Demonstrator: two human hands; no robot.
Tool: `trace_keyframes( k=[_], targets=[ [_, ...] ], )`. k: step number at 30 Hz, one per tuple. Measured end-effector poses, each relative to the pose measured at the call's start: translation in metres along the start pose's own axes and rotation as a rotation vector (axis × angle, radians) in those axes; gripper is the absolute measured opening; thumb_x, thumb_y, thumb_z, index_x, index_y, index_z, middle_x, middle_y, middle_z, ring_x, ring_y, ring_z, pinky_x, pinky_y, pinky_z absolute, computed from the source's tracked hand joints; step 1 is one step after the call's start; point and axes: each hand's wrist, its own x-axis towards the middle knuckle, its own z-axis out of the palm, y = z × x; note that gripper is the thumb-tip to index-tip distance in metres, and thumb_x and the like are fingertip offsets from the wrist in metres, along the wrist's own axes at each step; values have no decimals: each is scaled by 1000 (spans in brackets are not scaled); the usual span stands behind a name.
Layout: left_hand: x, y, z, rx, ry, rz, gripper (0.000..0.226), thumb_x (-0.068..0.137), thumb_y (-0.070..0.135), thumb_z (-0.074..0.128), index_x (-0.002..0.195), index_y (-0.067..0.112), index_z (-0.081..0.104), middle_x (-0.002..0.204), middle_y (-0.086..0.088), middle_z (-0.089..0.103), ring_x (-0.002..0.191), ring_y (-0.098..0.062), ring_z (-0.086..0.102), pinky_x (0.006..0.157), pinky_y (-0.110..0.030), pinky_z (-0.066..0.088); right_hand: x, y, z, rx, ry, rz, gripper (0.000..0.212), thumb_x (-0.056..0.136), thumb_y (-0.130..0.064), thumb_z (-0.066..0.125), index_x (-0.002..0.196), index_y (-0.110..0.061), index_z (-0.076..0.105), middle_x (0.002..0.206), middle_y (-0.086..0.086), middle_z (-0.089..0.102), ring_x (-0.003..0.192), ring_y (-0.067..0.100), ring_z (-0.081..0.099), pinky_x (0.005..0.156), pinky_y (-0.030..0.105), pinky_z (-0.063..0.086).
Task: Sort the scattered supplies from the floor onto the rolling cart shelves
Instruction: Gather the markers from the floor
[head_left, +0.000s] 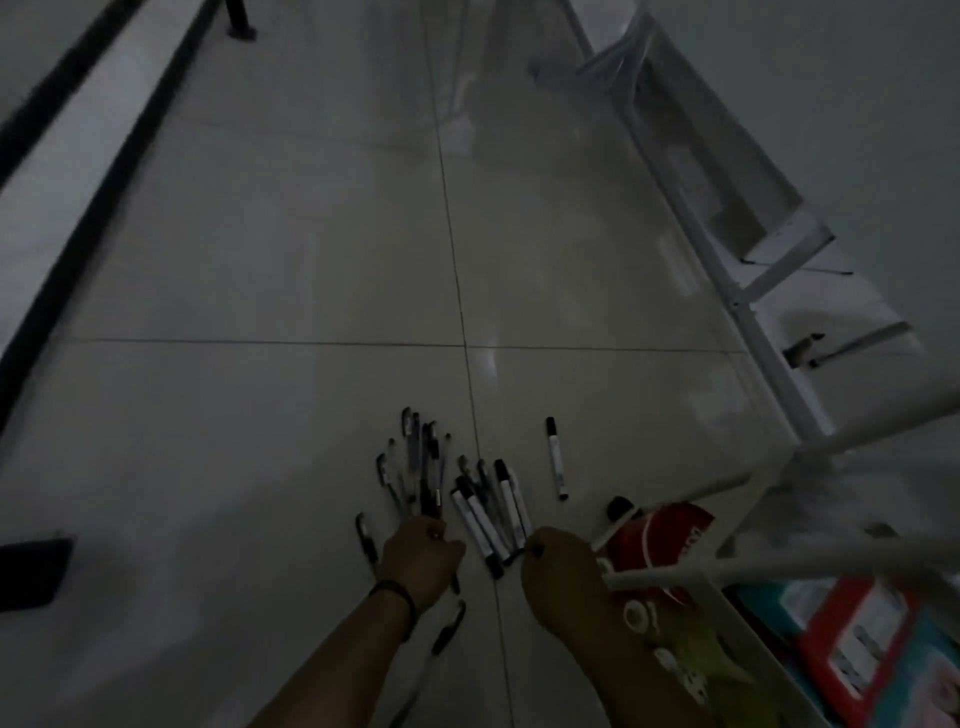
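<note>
Several dark pens lie fanned out on the tiled floor. My left hand grips the near ends of that pen bunch, fingers curled. Beside it lie several white markers, and my right hand has its fingers curled at their near ends. One white marker lies alone to the right. More pens lie under and behind my left wrist. The white rolling cart stands at the right; two pens lie on one shelf.
A red package with a black cap sits by the cart's lower rail. Colourful boxes fill the cart's bottom shelf at the lower right. A dark flat object lies at the left edge. A black-edged ledge runs along the left.
</note>
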Motion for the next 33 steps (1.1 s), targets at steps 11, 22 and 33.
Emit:
trace_keyframes(
  k=[11, 22, 33],
  targets=[
    [85, -22, 65, 21, -9, -98, 43, 87, 18, 62, 55, 18, 35, 56, 1, 39, 48, -6, 34, 34, -11, 30, 91, 33, 45, 301, 253, 148, 55, 84, 16, 39, 53, -25, 23, 57, -6, 23, 51, 6, 21, 46, 18, 23],
    [135, -22, 77, -13, 24, -109, 28, 85, 18, 67, 99, -6, 64, 99, -20, 65, 89, -31, 64, 58, -21, 43, 168, 42, 72, 489, 457, 406, 30, 93, 4, 35, 118, -1, 50, 110, 2, 50, 92, 17, 51, 82, 20, 43],
    [154, -37, 73, -45, 11, -93, 32, 81, 16, 71, 58, 23, 49, 54, 1, 43, 46, -7, 39, 31, -8, 28, 209, 46, 65, 210, 430, 398, 38, 98, -4, 30, 135, -2, 38, 138, 20, 42, 122, 33, 43, 103, 37, 33]
  ],
)
